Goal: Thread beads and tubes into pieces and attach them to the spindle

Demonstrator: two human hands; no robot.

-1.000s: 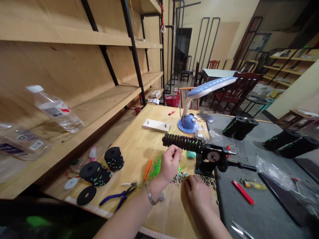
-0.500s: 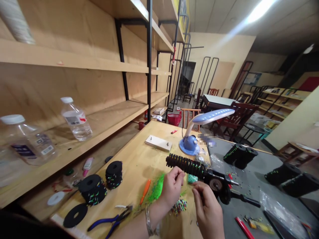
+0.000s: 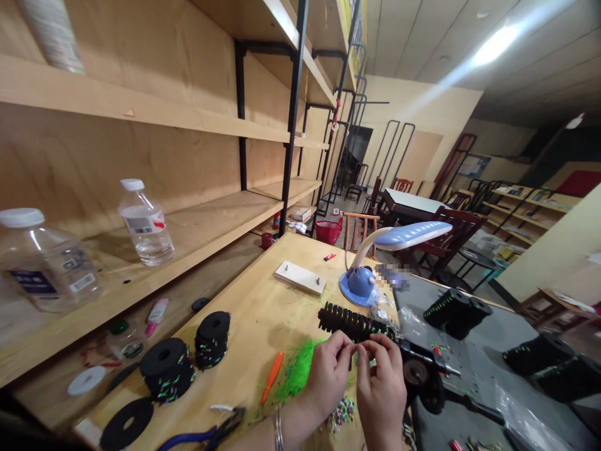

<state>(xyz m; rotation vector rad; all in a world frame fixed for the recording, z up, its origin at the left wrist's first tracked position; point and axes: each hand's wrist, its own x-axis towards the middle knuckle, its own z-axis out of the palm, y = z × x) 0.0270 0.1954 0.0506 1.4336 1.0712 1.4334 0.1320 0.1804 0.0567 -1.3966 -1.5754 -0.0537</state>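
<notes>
My left hand and my right hand meet fingertip to fingertip just in front of a black ribbed roller clamped in a small black vise. Both hands are pinched; what they pinch is too small to make out. A tuft of green strands lies left of my left hand, and a small heap of coloured beads lies beneath my wrists. A metal bangle sits on my left wrist.
On the wooden table: stacks of black discs, an orange-handled tool, blue pliers, a blue desk lamp, a white block. Black rollers lie on the grey mat. Water bottles stand on the shelf.
The view has tilted up. My right hand rose from the bead heap on the table to meet my left hand in front of the roller.
</notes>
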